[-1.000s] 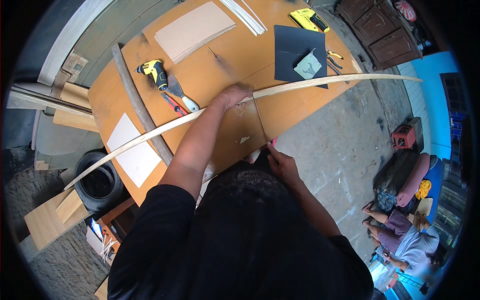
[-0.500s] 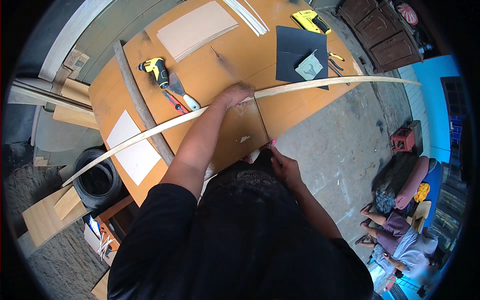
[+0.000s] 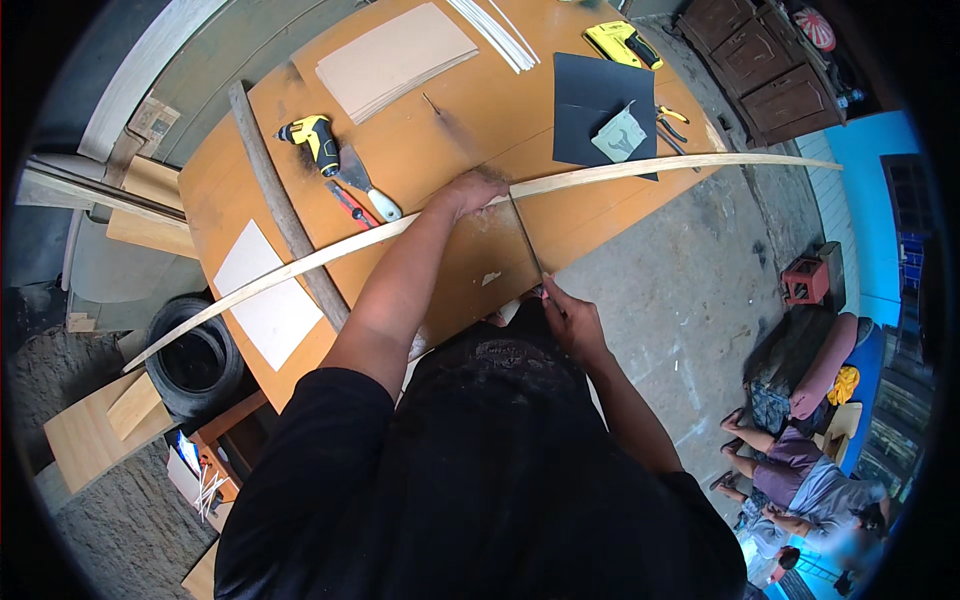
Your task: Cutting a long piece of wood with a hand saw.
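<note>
A long, pale wooden strip (image 3: pixel 610 177) lies across the orange tabletop, with both ends reaching past it. My left hand (image 3: pixel 474 192) is closed around the strip near its middle, pressing it to the table. Just right of those fingers, the thin dark blade of a saw (image 3: pixel 527 238) crosses the strip. My right hand (image 3: pixel 574 318) grips the saw's reddish handle by the table's near edge; the fingers cover most of that handle.
On the table (image 3: pixel 470 262) are a yellow drill (image 3: pixel 318 145), a putty knife (image 3: pixel 372 190), a red cutter (image 3: pixel 350 204), a rough pole (image 3: pixel 272 190), brown sheets (image 3: pixel 395 60), black card (image 3: pixel 585 100), and pliers (image 3: pixel 672 122). A tyre (image 3: pixel 195 358) stands left. People (image 3: pixel 810 485) sit at lower right.
My right hand has moved slightly forward, toward the strip, with the saw. The left hand and the strip stay in place.
</note>
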Demonstrator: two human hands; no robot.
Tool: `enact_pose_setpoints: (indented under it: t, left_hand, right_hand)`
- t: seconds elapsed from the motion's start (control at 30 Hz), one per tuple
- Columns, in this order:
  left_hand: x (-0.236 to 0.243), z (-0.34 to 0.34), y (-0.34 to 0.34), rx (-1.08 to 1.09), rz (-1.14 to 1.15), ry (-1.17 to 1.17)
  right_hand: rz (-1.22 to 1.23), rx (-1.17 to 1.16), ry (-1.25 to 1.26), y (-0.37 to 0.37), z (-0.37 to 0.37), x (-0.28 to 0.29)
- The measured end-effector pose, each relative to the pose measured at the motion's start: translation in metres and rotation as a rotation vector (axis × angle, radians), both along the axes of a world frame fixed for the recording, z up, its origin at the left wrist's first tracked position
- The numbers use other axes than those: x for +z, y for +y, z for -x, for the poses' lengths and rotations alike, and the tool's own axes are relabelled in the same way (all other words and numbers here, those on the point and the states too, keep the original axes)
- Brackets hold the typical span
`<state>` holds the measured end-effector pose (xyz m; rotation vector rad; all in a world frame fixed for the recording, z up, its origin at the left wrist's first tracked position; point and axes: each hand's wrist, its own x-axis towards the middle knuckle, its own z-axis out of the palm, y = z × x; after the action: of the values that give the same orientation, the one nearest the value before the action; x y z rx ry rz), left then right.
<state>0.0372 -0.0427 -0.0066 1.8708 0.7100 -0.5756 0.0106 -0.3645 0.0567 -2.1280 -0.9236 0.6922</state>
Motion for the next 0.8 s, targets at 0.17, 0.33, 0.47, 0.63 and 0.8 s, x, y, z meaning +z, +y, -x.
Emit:
enact_pose_setpoints:
  t: [0.17, 0.33, 0.47, 0.63, 0.8]
  left_hand:
    - [-0.002, -0.001, 0.000, 0.006, 0.060, 0.006]
    - [0.002, 0.000, 0.001, 0.005, 0.036, -0.044]
    - [0.003, -0.001, -0.002, 0.025, 0.048, -0.011]
    - [-0.006, 0.003, 0.000, 0.040, 0.053, -0.050]
    - [0.010, -0.001, -0.005, 0.021, 0.033, -0.008]
  right_hand:
    - [-0.185, -0.016, -0.069, -0.008, 0.012, -0.010]
    - [-0.007, -0.015, 0.030, 0.014, -0.003, 0.003]
    - [-0.136, -0.019, -0.082, 0.005, 0.006, -0.004]
    - [-0.029, 0.001, -0.047, 0.015, -0.002, 0.004]
    - [-0.144, -0.046, -0.088, 0.013, 0.003, -0.015]
